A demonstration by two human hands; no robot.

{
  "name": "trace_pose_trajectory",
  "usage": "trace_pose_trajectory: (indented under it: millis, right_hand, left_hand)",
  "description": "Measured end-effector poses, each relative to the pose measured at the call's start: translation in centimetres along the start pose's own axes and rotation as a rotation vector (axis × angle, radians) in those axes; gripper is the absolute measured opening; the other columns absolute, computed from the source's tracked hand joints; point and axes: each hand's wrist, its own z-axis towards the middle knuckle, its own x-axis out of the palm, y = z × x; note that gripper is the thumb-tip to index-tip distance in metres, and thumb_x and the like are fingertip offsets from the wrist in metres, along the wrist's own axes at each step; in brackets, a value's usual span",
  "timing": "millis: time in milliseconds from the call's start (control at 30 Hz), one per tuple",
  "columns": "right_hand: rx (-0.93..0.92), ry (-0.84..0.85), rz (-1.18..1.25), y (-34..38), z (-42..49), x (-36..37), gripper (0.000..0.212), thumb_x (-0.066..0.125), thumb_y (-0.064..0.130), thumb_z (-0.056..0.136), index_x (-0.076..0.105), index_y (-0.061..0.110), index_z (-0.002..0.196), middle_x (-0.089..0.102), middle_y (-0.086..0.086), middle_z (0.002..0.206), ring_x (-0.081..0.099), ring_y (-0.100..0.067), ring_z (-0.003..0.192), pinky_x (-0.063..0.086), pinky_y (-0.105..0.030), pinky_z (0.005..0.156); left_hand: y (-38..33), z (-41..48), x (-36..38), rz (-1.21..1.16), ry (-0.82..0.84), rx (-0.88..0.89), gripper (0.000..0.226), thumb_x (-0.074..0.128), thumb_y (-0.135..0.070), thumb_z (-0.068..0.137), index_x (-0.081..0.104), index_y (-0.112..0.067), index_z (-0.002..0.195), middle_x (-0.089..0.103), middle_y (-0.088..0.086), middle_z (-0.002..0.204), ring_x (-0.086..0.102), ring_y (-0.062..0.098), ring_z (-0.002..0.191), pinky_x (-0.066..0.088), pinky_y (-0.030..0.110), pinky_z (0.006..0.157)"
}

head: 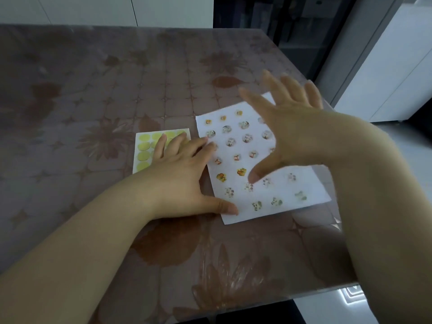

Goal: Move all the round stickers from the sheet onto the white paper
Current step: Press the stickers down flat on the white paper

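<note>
While the left hand lies flat on the table, I log its grip as wide: fingers straight and spread, holding nothing. The fingers rest across the right part of the sticker sheet, and the index fingertip reaches the left edge of the white paper. The thumb presses on the paper near its near-left corner.

Right hand: grip also wide, all fingers splayed, nothing held. It is blurred and hangs above the far right part of the paper, thumb pointing down toward the sheet. I cannot tell whether the thumb tip touches the paper.

The sticker sheet lies just left of the paper, their edges close. It shows pale yellow-green circles; I cannot tell whether these are stickers or bare spots.

Round stickers with small printed pictures sit in rough rows over most of the white paper.
</note>
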Motion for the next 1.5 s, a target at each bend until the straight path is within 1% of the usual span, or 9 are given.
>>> trace_pose_trajectory:
  millis: [233,333,533,667,833,933,1067,1200,1500]
  right_hand:
    - [-0.067,0.291,-0.080,1.1,0.9,1.2,0.143,0.077,0.066,0.043,-0.023,0.039,0.141,-0.025,0.000,0.154,-0.024,-0.024,0.140,-0.015,-0.047,0.110]
    - [-0.073,0.302,-0.070,1.2,1.3,1.6,0.143,0.079,0.064,0.043,-0.021,0.038,0.142,-0.022,0.000,0.155,-0.020,-0.024,0.142,-0.011,-0.046,0.112]
    - [-0.003,0.303,0.007,-1.8,0.4,0.1,0.141,0.076,0.069,0.036,-0.018,0.047,0.140,-0.012,0.012,0.156,-0.007,-0.021,0.144,0.006,-0.049,0.114]
    - [-0.017,0.380,-0.082,-1.1,0.4,0.4,0.141,0.080,0.064,0.041,-0.016,0.043,0.142,-0.009,0.008,0.157,-0.003,-0.021,0.144,0.009,-0.049,0.114]
    - [-0.015,0.426,-0.226,0.2,1.7,0.6,0.144,0.079,0.065,0.039,-0.017,0.041,0.142,-0.004,0.005,0.157,0.017,-0.028,0.142,0.027,-0.054,0.109]
    - [-0.033,0.431,-0.154,-0.6,1.8,0.8,0.144,0.078,0.066,0.040,-0.021,0.042,0.141,-0.007,0.009,0.157,0.017,-0.025,0.142,0.025,-0.051,0.111]
    - [0.028,0.346,0.236,-4.4,0.1,1.6,0.140,0.079,0.068,0.036,-0.017,0.053,0.137,0.000,0.022,0.154,0.014,-0.013,0.142,0.025,-0.047,0.113]
    - [0.093,0.305,0.379,-6.8,-1.8,3.2,0.134,0.081,0.065,0.040,-0.012,0.056,0.137,0.003,0.028,0.151,0.012,-0.008,0.140,0.021,-0.044,0.113]
    - [0.151,0.372,0.092,-5.0,-0.7,2.0,0.137,0.082,0.057,0.048,-0.016,0.042,0.143,-0.007,0.016,0.155,0.004,-0.018,0.144,0.019,-0.048,0.114]
  left_hand:
    - [-0.7,0.2,0.0,0.018,0.008,-0.030,0.133,0.028,-0.100,0.039,-0.010,-0.032,0.147,-0.016,-0.012,0.157,-0.021,0.020,0.144,-0.019,0.046,0.114]
    - [-0.8,0.2,0.0,-0.003,0.005,-0.044,0.128,0.029,-0.093,0.041,-0.007,-0.032,0.148,-0.015,-0.013,0.157,-0.021,0.018,0.144,-0.019,0.045,0.115]
    - [-0.5,0.2,0.1,-0.001,-0.018,-0.028,0.134,0.026,-0.101,0.036,-0.006,-0.034,0.147,-0.011,-0.014,0.157,-0.020,0.017,0.144,-0.018,0.046,0.115]
    - [-0.4,0.2,0.2,0.003,-0.040,-0.013,0.132,0.023,-0.099,0.036,-0.004,-0.035,0.147,-0.011,-0.014,0.157,-0.021,0.016,0.144,-0.020,0.045,0.113]
    - [-0.2,0.4,0.4,0.007,-0.047,-0.002,0.129,0.020,-0.097,0.037,-0.004,-0.035,0.148,-0.010,-0.013,0.158,-0.020,0.017,0.144,-0.021,0.044,0.111]
    - [-0.3,0.4,0.4,0.018,-0.051,0.000,0.130,0.022,-0.098,0.038,-0.004,-0.033,0.148,-0.011,-0.011,0.158,-0.020,0.018,0.144,-0.021,0.044,0.111]
    - [-0.4,0.3,0.3,0.008,-0.037,-0.005,0.133,0.026,-0.100,0.038,-0.003,-0.032,0.148,-0.013,-0.010,0.158,-0.022,0.017,0.144,-0.019,0.046,0.114]
    - [-0.2,0.4,0.4,0.011,-0.065,0.024,0.130,0.019,-0.096,0.038,-0.004,-0.031,0.148,-0.014,-0.014,0.157,-0.023,0.015,0.143,-0.019,0.046,0.114]
    - [-0.4,0.3,0.3,-0.025,-0.071,0.104,0.117,0.023,-0.094,0.046,0.000,-0.041,0.147,-0.007,-0.022,0.157,-0.022,0.005,0.142,-0.022,0.045,0.113]
